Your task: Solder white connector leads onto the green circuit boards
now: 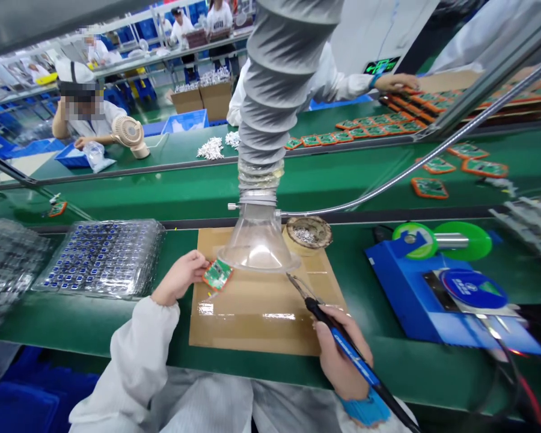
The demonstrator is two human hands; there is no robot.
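Note:
My left hand [183,275] pinches the left edge of a small green circuit board [217,274] with an orange border, over the left part of a cardboard sheet [261,328]. On the right, my right hand [345,355] is wrapped round a blue and black soldering iron [349,350]. Its metal tip points up and left, just below the right rim of a clear fume hood [264,240]; iron and board are apart. A round dish [308,233] of silvery bits sits behind the hood, at the sheet's back right.
A grey duct [275,90] hangs down centrally. Stacked clear trays [106,258] stand left; a blue solder feeder [410,294] with green reels stands right. Behind, a green conveyor [184,195] carries boards on its right part. A person's hand [397,82] touches stacked boards across it.

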